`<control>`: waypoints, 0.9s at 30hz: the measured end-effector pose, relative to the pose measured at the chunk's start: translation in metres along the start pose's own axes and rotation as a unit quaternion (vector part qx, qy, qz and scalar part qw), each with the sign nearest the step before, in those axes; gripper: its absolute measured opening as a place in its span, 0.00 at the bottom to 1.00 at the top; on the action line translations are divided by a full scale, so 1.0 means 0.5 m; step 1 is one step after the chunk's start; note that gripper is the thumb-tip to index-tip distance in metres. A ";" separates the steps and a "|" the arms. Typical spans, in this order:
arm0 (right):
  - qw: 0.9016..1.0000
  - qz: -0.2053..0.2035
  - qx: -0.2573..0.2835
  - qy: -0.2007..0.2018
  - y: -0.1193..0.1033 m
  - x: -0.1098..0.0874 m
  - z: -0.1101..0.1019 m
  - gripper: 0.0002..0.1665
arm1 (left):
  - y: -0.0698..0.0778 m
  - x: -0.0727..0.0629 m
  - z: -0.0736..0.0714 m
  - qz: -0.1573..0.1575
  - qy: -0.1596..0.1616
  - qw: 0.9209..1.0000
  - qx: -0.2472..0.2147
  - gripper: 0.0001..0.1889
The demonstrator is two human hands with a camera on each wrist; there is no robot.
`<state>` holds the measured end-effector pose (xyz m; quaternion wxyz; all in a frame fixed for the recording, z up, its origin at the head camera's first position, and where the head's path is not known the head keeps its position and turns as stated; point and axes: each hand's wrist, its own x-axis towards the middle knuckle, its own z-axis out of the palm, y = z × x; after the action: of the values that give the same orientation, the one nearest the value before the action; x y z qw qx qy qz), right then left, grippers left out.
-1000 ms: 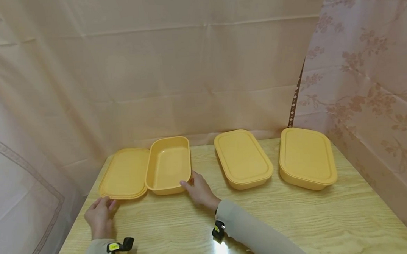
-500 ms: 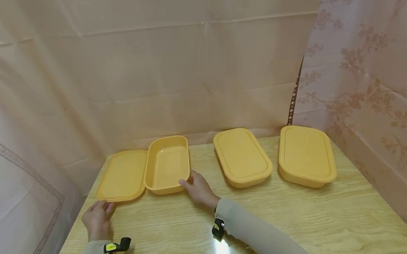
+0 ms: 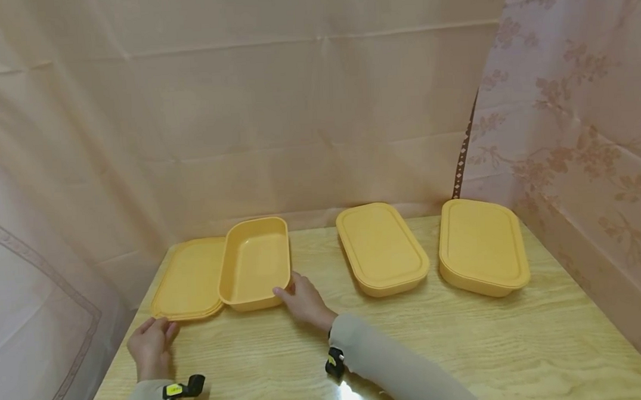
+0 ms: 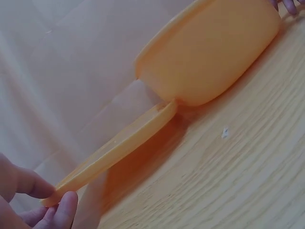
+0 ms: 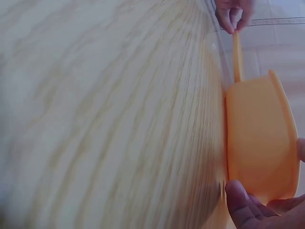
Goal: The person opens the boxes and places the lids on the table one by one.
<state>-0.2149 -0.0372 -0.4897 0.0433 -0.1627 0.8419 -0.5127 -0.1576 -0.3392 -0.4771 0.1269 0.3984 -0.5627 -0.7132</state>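
Observation:
My left hand [image 3: 151,346] pinches the near left corner of a flat yellow lid [image 3: 190,280] between thumb and fingers. That corner is raised off the table, and the lid [image 4: 116,149] slopes down toward the box's foot in the left wrist view. Beside it stands an uncovered, empty yellow lunch box [image 3: 256,263], its rim overlapping the lid's right edge in the head view. My right hand [image 3: 305,303] grips this box by its near right corner, thumb at the rim. From the right wrist, the box [image 5: 259,138] sits upright, its base close against the table.
Two more yellow boxes with lids on, a middle one [image 3: 384,248] and a right one [image 3: 483,246], stand toward the back of the wood-grain table [image 3: 466,349]. Behind them hangs a beige curtain [image 3: 317,116], with a flowered curtain [image 3: 592,152] on the right side.
My right hand has slid the uncovered box left, so it covers more of the lid's right edge. My left hand and the lid have shifted slightly left and nearer. The two lidded boxes stay put.

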 end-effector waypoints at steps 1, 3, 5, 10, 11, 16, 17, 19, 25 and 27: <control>1.000 0.000 -0.001 0.002 -0.001 0.000 0.002 0.23 | 0.000 0.002 0.000 0.001 0.003 1.000 0.001 0.36; 1.000 -0.001 -0.004 0.004 -0.002 0.000 0.005 0.22 | 0.000 0.004 -0.001 0.005 0.005 1.000 0.014 0.36; 1.000 0.001 -0.009 0.005 -0.004 0.000 0.006 0.22 | -0.001 0.005 -0.003 0.019 0.005 0.999 0.037 0.36; 1.000 -0.005 -0.015 0.005 -0.002 0.000 0.007 0.22 | -0.003 0.009 -0.009 0.077 0.005 0.983 0.168 0.33; 1.000 -0.005 -0.017 0.005 -0.002 0.000 0.007 0.22 | -0.003 0.010 -0.011 0.090 0.005 0.975 0.201 0.33; 1.000 0.001 -0.024 0.009 -0.003 0.000 0.004 0.22 | -0.005 0.016 -0.018 0.131 0.008 0.935 0.329 0.30; 1.000 0.003 -0.025 0.009 -0.004 0.000 0.004 0.22 | -0.006 0.017 -0.019 0.133 0.008 0.930 0.342 0.30; 1.000 0.004 -0.028 0.007 -0.004 0.000 0.004 0.22 | -0.007 0.016 -0.020 0.139 0.008 0.921 0.363 0.29; 1.000 0.010 -0.029 -0.003 -0.005 -0.001 0.006 0.24 | -0.008 0.015 -0.024 0.144 0.004 0.901 0.409 0.26; 1.000 0.013 -0.027 -0.006 -0.005 -0.001 0.006 0.24 | -0.007 0.016 -0.025 0.142 0.003 0.894 0.424 0.26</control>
<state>-0.2131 -0.0408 -0.4887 0.0501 -0.1561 0.8574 -0.4879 -0.1528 -0.3520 -0.4845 0.0476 0.3319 -0.8621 -0.3799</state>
